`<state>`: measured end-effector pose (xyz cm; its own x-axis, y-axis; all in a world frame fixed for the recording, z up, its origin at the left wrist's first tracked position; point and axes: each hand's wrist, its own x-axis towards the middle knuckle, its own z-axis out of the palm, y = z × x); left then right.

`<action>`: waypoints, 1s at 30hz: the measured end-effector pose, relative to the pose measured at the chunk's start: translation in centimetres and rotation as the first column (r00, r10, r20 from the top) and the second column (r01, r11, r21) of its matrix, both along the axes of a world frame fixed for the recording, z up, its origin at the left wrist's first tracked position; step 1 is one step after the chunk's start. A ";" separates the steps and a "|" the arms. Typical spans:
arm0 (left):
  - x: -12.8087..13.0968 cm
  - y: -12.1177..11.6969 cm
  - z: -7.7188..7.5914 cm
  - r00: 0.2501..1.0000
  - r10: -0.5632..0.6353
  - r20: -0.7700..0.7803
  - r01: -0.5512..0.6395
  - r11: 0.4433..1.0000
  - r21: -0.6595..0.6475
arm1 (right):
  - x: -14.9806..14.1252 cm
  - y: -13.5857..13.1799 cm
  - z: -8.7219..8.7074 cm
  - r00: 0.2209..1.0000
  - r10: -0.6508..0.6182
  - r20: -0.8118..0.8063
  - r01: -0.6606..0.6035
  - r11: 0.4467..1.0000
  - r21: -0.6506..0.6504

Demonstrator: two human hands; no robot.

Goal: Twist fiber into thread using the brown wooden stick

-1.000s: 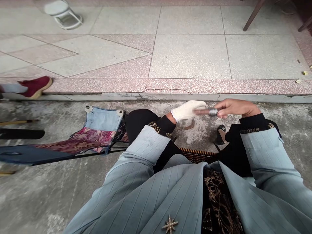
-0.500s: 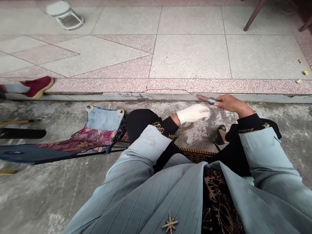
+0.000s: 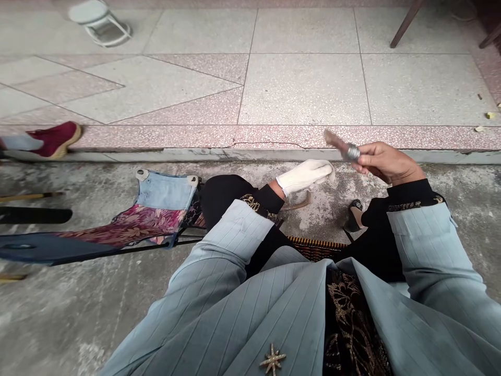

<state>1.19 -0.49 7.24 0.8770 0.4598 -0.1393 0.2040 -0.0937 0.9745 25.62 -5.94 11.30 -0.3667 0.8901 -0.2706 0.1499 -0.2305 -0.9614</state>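
Observation:
My left hand (image 3: 307,176) wears a white knitted glove, its fingers curled closed over the concrete by the step. A thin, curved brown piece (image 3: 299,203) shows just below the glove; whether the fingers grip it is hidden. To the right, my bare right hand (image 3: 385,161) is closed on a short tool with silver wire (image 3: 353,152) wound round its middle. The tool's brown, rusty-looking end (image 3: 332,140) points up and left over the step edge and is blurred by motion. The two hands are apart.
A low tiled step (image 3: 274,134) with a cracked edge runs across in front. On the left are a folding chair (image 3: 156,209) with patterned fabric and another person's red shoe (image 3: 58,140). A white stool (image 3: 99,23) stands farther back. Woven wicker (image 3: 317,248) shows below me.
My right hand has risen and moved slightly right, tilting the wire-wound tool's brown end upward, away from the glove. My left hand has shifted slightly left and up.

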 end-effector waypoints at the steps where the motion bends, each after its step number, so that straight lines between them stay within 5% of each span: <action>1: 0.1 -0.2 0.0 1.000 -0.008 -0.005 0.008 1.000 0.001 | 0.0 0.1 -0.3 0.992 -0.126 -0.028 0.127 0.992 0.024; 3: 0.5 -0.6 0.1 0.999 -0.033 -0.015 0.034 0.998 0.054 | -0.2 0.5 -1.2 0.963 -0.269 -0.012 0.269 0.962 0.033; 5: 0.7 -0.6 0.1 0.997 -0.066 -0.032 0.070 0.989 0.133 | -0.3 1.1 -2.1 0.954 -0.279 0.110 0.279 0.960 0.024; 8: 0.9 -0.4 -0.3 0.990 -0.118 -0.073 0.133 0.955 0.265 | -0.4 1.9 -2.7 0.896 -0.126 0.427 0.138 0.990 0.003; 11: 0.9 -0.2 -1.1 0.972 -0.156 -0.176 0.213 0.900 0.381 | -0.6 2.1 -3.1 0.751 0.193 0.632 -0.138 0.981 -0.137; 15: 0.7 -0.2 -1.2 0.939 -0.264 -0.222 0.335 0.853 0.401 | -1.4 1.8 -3.9 0.626 0.623 0.469 -0.499 0.782 -0.372; 17: 0.5 -0.1 -0.7 0.933 -0.312 -0.182 0.356 0.878 0.320 | -1.6 1.6 -3.9 0.627 0.719 0.300 -0.607 0.692 -0.391; 19: 0.2 0.0 -0.4 0.952 -0.290 -0.097 0.303 0.938 0.167 | -1.4 1.4 -3.2 0.665 0.731 0.151 -0.662 0.672 -0.332; 23: -0.2 0.1 -0.6 0.992 -0.078 0.103 0.097 0.976 -0.197 | 0.1 0.6 -0.8 0.833 0.554 -0.021 -0.551 0.824 -0.132; 26: 0.0 -0.2 -0.8 0.985 0.008 0.171 0.041 0.959 -0.282 | 0.4 0.0 0.0 0.981 0.153 -0.121 -0.156 0.988 -0.012; 28: 0.4 -0.5 -0.7 0.979 0.066 0.191 -0.014 0.964 -0.264 | -0.2 -0.2 -0.1 0.974 -0.106 -0.200 0.111 0.994 0.015; 30: 0.8 -0.8 -0.4 0.981 0.107 0.162 -0.070 0.973 -0.218 | -0.9 0.0 -0.5 0.944 -0.234 -0.235 0.238 0.971 -0.008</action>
